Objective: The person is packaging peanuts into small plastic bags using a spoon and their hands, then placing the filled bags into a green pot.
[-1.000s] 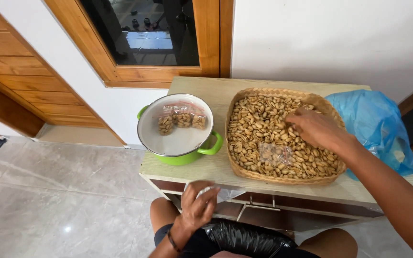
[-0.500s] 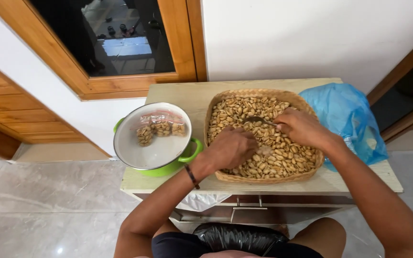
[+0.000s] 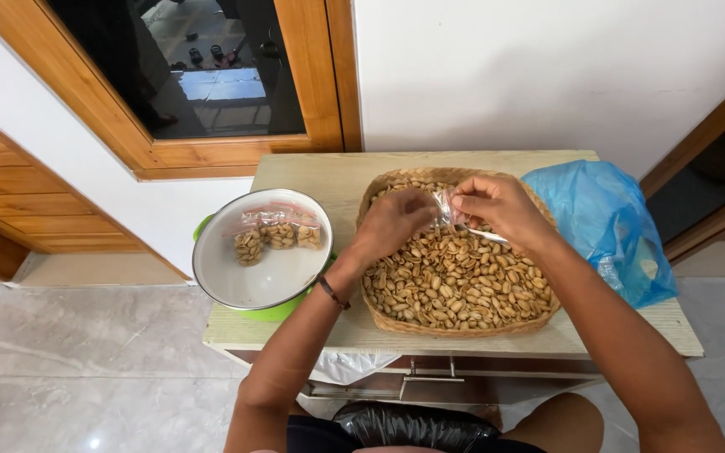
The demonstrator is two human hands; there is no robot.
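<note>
clear plastic bag (image 3: 445, 206): we pinch it between left hand (image 3: 394, 220) and right hand (image 3: 497, 205), fingers clenched on it, directly above peanut basket (image 3: 463, 325).

Left hand (image 3: 394, 220), right hand (image 3: 497, 206) pinched together

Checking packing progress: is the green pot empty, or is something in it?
Not empty. The green pot holds small clear bags of nuts lying near its far side; the rest of its white inside is bare.

The left hand (image 3: 396, 222) and right hand (image 3: 497, 205) hide the small clear bag's (image 3: 446, 210) contents.
</note>
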